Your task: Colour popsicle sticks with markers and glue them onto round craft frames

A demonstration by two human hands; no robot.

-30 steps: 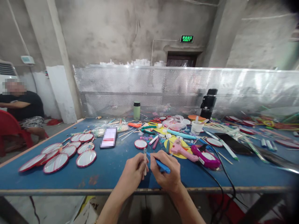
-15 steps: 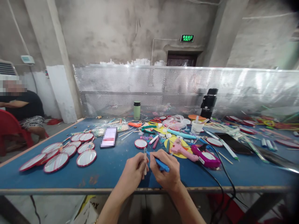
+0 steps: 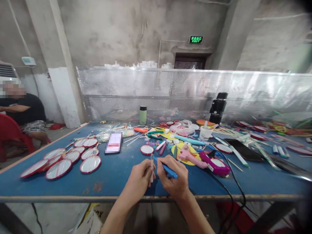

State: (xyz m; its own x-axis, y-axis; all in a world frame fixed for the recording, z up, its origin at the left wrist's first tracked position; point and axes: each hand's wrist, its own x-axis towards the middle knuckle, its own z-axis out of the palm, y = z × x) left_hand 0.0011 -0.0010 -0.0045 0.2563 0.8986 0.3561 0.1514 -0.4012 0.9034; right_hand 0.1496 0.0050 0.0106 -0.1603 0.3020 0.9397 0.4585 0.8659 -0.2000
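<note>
Both hands are up at the near edge of the blue counter (image 3: 114, 174), close together. The left hand (image 3: 138, 177) pinches a thin pale stick (image 3: 151, 161) and holds it upright, fingers curled round its lower half. The right hand (image 3: 174, 182) is closed on a blue tool (image 3: 170, 171), gripped like a pen, its tip pointing left and meeting the stick. Just beyond the hands lies a small red-rimmed disc (image 3: 147, 149), and to the right a pink glue gun (image 3: 191, 158) rests beside a magenta one (image 3: 215, 164), black cords trailing off the near edge. On the left a cluster of red-rimmed discs (image 3: 73, 157) is spread out. At the far side, a green bottle (image 3: 143, 115) and a black flask (image 3: 217, 108) stand upright before a perforated metal screen (image 3: 170, 91). A person (image 3: 24, 112) sits far left.
</note>
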